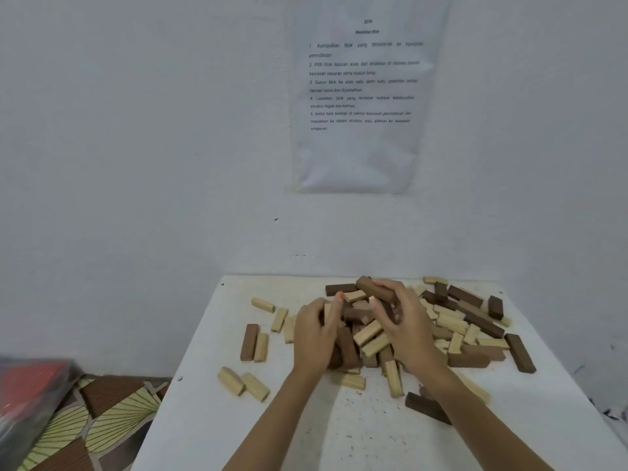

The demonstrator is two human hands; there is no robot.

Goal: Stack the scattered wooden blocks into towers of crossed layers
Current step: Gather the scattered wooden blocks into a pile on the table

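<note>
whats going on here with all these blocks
A person is working through a heap of light and dark wooden blocks on a white table. The right hand grips a dark block above the heap; the left hand holds a light block at its edge. No tower stands yet.

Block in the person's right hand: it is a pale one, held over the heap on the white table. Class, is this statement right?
No. The block in the right hand is dark brown, not pale; the head view shows the fingers curled round it over the heap on the white table. The pale block is in the left hand.
</note>
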